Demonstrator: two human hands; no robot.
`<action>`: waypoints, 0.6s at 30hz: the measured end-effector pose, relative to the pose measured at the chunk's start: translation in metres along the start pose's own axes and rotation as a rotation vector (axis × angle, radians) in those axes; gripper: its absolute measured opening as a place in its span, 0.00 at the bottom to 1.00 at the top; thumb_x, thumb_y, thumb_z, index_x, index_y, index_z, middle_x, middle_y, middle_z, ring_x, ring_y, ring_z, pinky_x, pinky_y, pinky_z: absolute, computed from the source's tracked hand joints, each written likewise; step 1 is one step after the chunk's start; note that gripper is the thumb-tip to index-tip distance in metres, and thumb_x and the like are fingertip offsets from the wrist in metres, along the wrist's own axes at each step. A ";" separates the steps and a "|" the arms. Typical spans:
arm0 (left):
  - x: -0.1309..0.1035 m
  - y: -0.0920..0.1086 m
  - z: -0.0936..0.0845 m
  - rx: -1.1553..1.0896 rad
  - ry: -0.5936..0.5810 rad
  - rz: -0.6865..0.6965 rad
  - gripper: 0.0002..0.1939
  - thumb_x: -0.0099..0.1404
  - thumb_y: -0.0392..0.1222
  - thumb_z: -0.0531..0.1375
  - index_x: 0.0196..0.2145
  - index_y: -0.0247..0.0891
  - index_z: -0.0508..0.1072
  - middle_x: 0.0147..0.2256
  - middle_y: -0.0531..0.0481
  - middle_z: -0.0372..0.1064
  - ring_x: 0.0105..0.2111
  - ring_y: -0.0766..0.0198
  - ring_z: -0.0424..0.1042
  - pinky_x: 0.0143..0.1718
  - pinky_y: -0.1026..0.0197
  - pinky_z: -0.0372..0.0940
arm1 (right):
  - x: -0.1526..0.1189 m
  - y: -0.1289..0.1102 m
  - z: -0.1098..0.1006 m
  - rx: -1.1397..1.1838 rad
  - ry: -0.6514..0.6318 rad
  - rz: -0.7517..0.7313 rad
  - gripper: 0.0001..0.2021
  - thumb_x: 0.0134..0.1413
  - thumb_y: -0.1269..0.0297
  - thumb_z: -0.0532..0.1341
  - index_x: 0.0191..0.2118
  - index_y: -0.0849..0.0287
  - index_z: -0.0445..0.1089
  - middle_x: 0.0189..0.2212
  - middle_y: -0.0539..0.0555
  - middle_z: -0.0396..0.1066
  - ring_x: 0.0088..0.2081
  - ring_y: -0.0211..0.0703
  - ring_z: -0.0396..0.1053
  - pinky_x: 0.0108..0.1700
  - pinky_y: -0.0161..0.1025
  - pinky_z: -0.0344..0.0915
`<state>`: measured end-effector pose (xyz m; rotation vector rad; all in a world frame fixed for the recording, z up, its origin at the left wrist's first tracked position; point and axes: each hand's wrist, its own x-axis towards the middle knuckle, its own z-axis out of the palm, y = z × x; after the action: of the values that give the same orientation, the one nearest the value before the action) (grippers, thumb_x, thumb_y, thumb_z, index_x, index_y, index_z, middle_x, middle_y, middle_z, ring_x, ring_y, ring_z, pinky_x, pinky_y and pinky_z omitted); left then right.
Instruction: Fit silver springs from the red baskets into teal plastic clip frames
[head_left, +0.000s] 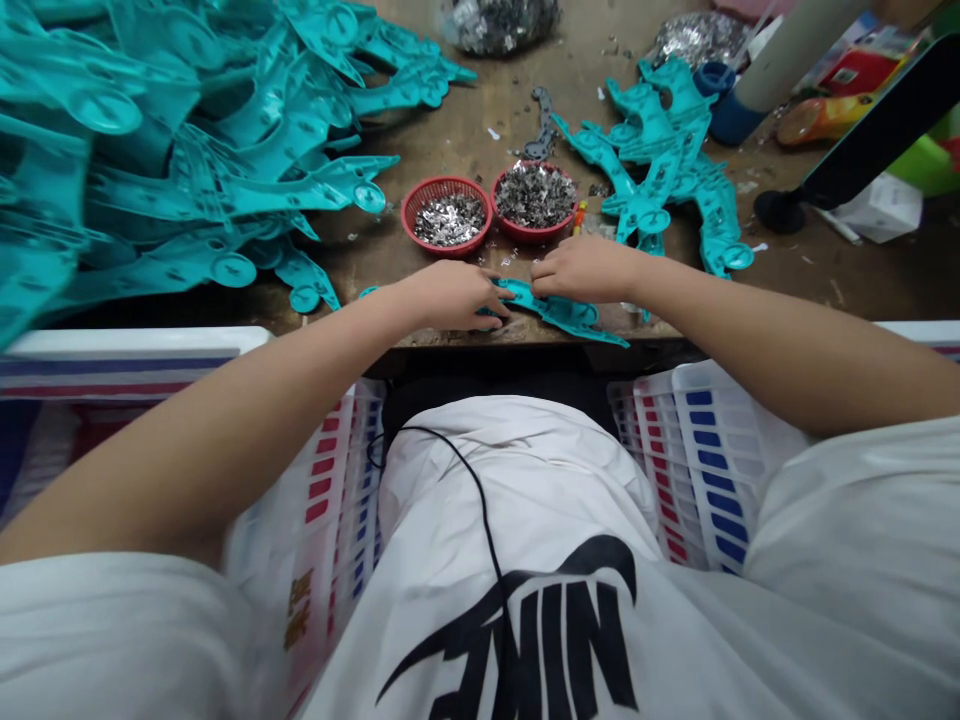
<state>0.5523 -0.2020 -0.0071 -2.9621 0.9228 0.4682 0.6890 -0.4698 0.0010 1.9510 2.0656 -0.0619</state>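
A teal plastic part (pixel 570 315) lies at the table's front edge, its left portion partly covered by my hands. My left hand (pixel 461 296) rests on its left side, fingers apart and touching it. Over its middle, my right hand (pixel 581 268) has its fingertips pinched together; whatever they hold is too small to make out. Just behind my hands stand two red baskets of small shiny metal pieces, one on the left (pixel 411 228) and a fuller one on the right (pixel 534 237).
A large teal heap (pixel 225 150) covers the left of the table. More teal parts (pixel 660 165) lie right of the baskets. Behind are a grey curved piece (pixel 540 120) and a bag of metal bits (pixel 502 25). A black flat arm (pixel 877 130) rises at right. Plastic crates (pixel 697 450) flank my lap.
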 end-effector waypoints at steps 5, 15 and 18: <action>0.000 0.002 -0.003 0.005 -0.017 -0.033 0.23 0.85 0.59 0.62 0.72 0.74 0.82 0.75 0.65 0.77 0.75 0.54 0.75 0.70 0.57 0.72 | 0.002 -0.001 0.000 0.009 0.006 0.067 0.20 0.85 0.66 0.52 0.64 0.57 0.81 0.54 0.60 0.85 0.43 0.49 0.78 0.44 0.46 0.57; 0.000 0.003 -0.006 -0.043 -0.025 -0.015 0.24 0.85 0.58 0.62 0.73 0.73 0.81 0.75 0.66 0.77 0.75 0.54 0.75 0.72 0.57 0.70 | 0.000 -0.005 -0.019 0.236 0.197 0.480 0.22 0.83 0.60 0.56 0.66 0.57 0.86 0.61 0.63 0.86 0.56 0.58 0.80 0.47 0.47 0.63; 0.000 0.001 -0.005 -0.051 -0.013 0.002 0.24 0.84 0.57 0.62 0.72 0.73 0.82 0.74 0.66 0.78 0.76 0.54 0.74 0.74 0.57 0.69 | 0.000 -0.004 -0.020 0.282 0.083 0.429 0.20 0.79 0.59 0.61 0.62 0.52 0.89 0.58 0.59 0.89 0.53 0.55 0.81 0.45 0.45 0.64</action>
<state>0.5534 -0.2037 -0.0023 -3.0003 0.9268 0.5181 0.6814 -0.4651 0.0192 2.5672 1.7127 -0.1904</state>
